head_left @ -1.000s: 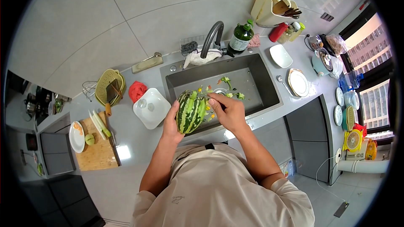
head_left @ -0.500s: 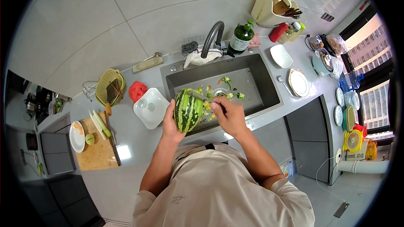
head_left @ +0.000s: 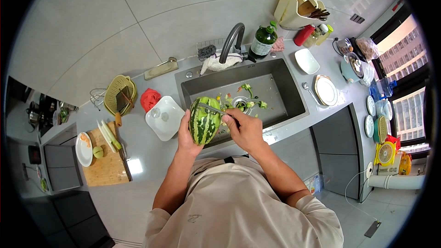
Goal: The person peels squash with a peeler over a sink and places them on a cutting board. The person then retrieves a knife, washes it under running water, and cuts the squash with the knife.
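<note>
A striped green melon [head_left: 204, 126] is held over the near left side of the sink [head_left: 287, 76] by my left hand [head_left: 185, 135], whose fingers wrap its left side and underside. Patches near its top are paler, without the dark stripes. My right hand [head_left: 245, 128] is closed around the handle of a metal peeler [head_left: 211, 108], and the tool's front end lies on the melon's upper part. Green, yellow and red scraps [head_left: 248, 91] lie in the sink around the drain.
Left of the sink sit a white square bowl [head_left: 164, 118], a red bag [head_left: 149, 99], a green basket [head_left: 120, 94] and a cutting board [head_left: 103, 174]. Behind it are the faucet [head_left: 233, 41] and a green bottle [head_left: 263, 41]. White dishes [head_left: 325, 90] stand at right.
The melon has turned and tilted slightly in my left hand. My right hand has shifted a little, and the peeler has moved from the melon's right edge across its upper part.
</note>
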The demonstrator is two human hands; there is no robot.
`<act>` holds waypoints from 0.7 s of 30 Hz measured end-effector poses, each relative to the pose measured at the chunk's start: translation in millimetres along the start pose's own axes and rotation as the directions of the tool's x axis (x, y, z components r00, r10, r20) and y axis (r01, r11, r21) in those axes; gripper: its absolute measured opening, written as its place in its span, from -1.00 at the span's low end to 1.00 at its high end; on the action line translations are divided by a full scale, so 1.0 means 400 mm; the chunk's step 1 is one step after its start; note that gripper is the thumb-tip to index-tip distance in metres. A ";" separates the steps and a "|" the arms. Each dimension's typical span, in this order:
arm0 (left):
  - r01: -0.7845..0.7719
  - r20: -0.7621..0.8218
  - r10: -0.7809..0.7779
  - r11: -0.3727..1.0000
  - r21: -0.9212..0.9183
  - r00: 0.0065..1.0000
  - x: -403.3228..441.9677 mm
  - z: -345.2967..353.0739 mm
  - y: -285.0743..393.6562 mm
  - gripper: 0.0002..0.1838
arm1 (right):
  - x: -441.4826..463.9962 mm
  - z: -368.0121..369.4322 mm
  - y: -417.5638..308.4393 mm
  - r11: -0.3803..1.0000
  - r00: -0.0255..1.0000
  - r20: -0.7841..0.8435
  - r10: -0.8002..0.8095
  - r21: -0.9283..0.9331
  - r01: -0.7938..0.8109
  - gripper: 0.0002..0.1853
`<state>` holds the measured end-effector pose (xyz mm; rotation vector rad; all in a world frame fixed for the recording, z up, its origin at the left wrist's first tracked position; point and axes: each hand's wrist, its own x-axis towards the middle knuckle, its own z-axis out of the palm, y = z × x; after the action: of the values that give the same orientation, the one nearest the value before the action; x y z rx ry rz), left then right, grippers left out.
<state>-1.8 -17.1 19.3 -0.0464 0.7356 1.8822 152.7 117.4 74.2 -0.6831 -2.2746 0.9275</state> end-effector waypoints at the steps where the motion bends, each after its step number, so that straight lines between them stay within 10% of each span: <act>1: 0.002 -0.001 -0.002 1.000 0.004 1.000 -0.001 0.002 0.000 -0.32 | 0.004 -0.001 -0.001 1.000 1.000 -0.008 0.018 -0.008 -0.018 -0.78; 21: -0.020 0.012 0.019 1.000 0.016 1.000 0.012 -0.032 -0.007 -0.26 | 0.051 -0.007 0.051 0.970 0.982 -0.091 0.168 -0.164 -0.181 -0.78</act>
<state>-5.3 -19.0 6.2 -0.0183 0.7456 1.8934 145.0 144.5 67.1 -0.9917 -2.2711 0.7749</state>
